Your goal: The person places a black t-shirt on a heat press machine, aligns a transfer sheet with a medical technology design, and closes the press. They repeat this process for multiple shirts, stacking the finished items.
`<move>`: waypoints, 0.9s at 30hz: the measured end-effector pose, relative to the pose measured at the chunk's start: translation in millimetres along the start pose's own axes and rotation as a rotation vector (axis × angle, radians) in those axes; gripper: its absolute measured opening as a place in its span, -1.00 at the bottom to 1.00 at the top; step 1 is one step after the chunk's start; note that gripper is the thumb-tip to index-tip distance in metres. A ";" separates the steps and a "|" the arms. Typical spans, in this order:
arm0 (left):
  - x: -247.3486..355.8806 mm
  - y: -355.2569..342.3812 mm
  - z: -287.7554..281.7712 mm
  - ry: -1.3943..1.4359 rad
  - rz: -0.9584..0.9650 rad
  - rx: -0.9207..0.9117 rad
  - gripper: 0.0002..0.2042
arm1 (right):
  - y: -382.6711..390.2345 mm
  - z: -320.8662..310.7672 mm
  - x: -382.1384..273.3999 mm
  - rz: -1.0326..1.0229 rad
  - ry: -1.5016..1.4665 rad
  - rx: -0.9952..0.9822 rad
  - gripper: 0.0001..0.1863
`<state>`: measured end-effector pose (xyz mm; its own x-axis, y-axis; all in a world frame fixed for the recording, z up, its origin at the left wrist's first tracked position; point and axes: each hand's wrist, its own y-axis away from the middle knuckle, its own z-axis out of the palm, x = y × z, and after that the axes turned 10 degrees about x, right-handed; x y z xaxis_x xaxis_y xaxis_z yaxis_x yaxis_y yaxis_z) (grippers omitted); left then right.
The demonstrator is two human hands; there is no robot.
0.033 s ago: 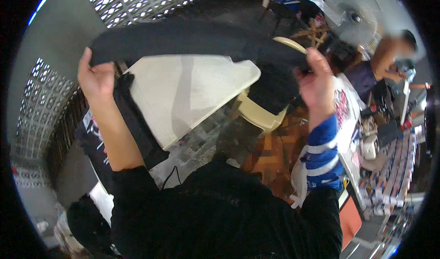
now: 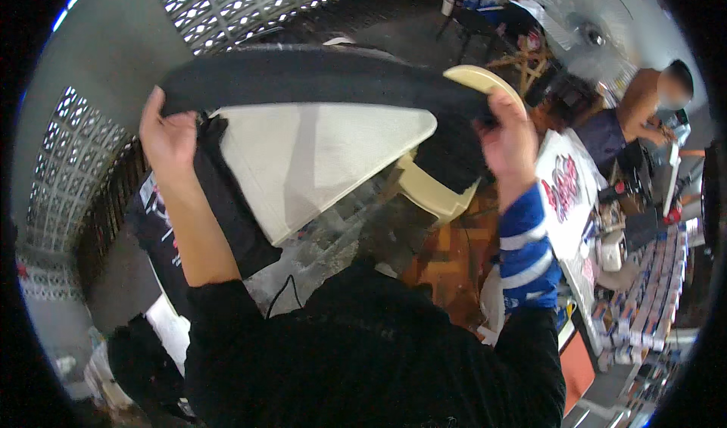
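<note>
My left hand (image 2: 170, 133) grips the left end of a long folded strip of black fabric (image 2: 303, 76), stretched across the upper middle of the head view. My right hand (image 2: 503, 133) holds its other end, fingers curled round the cloth. Below the strip lies a white, tapered board (image 2: 303, 171) with a rounded point at the right. Beside its left edge is a black printed garment (image 2: 227, 208). More black cloth (image 2: 447, 155) rests over a cream plastic chair (image 2: 443, 201) to the right of the board.
At the right are a table with white printed cloth (image 2: 560, 186), a large fan (image 2: 591, 34), another person (image 2: 636, 110) and several stacks of goods (image 2: 644, 292). A black cable (image 2: 291, 292) is near my body. Patterned block openings (image 2: 227, 4) line the walls.
My hands and the strip sit a little lower, with my right hand shifted slightly left, closer to my left hand. More of the cream chair's top shows behind the fabric.
</note>
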<state>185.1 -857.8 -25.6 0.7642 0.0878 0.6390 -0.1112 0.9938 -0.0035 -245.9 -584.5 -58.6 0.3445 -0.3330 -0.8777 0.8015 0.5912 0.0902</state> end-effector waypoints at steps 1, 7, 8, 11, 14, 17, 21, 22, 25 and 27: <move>-7.1 0.5 -36.6 -0.038 -0.024 0.016 -0.76 | -12.8 3.9 38.9 0.035 0.115 -0.005 -0.78; -73.4 27.9 -262.8 -1.304 0.053 0.226 -0.80 | -68.7 -34.3 230.2 0.005 1.014 -0.125 -0.76; -85.0 36.2 -299.4 -1.840 0.262 0.057 -0.73 | -56.2 -54.9 251.8 -0.200 1.026 -0.216 -0.65; -165.6 113.4 -202.7 -2.291 0.196 -0.162 -0.33 | -42.6 -162.3 254.2 -0.272 1.450 -0.408 -0.49; -238.2 138.1 -220.0 -2.027 0.411 -0.523 -0.30 | -15.0 -224.4 220.2 0.085 1.550 -0.650 -0.53; -295.4 141.1 -200.9 -2.141 0.201 -0.400 -0.26 | 31.5 -366.5 201.0 0.103 1.650 -0.501 -0.56; -315.2 124.0 -166.9 -2.252 0.118 -0.279 -0.27 | 143.9 -543.9 197.3 0.156 1.877 -0.577 -0.63; -327.5 124.4 -157.6 -2.323 0.047 -0.286 -0.30 | 182.9 -606.9 207.1 0.063 2.031 -0.599 -0.66; -348.8 132.8 -142.4 -2.339 0.297 -0.351 -0.38 | 253.7 -622.9 201.4 0.608 1.681 -0.263 -0.66; -406.6 139.9 -92.7 -2.020 0.521 -0.545 -0.54 | 297.1 -622.2 212.4 0.761 1.502 -0.023 -0.67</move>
<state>-82.2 -748.1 -357.2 -0.8455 0.4789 0.2361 0.3940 0.8580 -0.3295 -238.8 -22.5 -511.0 -0.1262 0.9511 -0.2821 0.6727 0.2910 0.6803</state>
